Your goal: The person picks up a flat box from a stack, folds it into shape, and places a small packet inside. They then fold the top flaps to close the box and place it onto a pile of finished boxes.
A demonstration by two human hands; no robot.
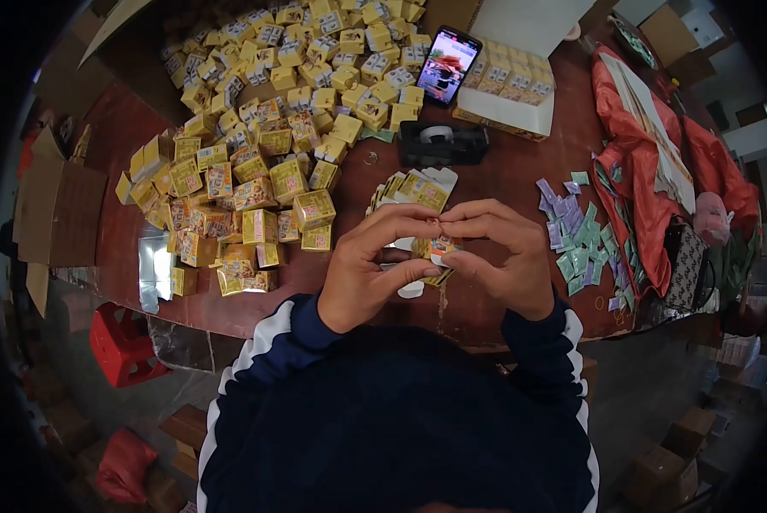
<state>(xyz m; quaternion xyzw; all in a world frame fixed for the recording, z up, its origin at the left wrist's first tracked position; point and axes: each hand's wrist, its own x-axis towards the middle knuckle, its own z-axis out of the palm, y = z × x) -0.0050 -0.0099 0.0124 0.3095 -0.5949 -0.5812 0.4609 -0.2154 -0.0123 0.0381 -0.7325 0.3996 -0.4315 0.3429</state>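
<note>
Near the table's front edge, my left hand (369, 261) and my right hand (507, 252) meet over a small printed yellow box (439, 245). Fingers and thumbs of both hands close on it from either side and hide much of it. Just beyond my fingertips lies a fanned stack of flat yellow cartons (422, 190) with white flaps. Farther left is a heap of small yellow boxes (268, 192). Purple and green sachets (584, 231) are scattered to the right of my right hand.
A black tape dispenser (443, 144) sits behind the cartons, with a lit phone (448, 67) propped beyond it. An open white carton (507, 118) holds rows of small boxes. Red plastic bags (648, 162) lie at right; a red stool (125, 346) stands below the table's left edge.
</note>
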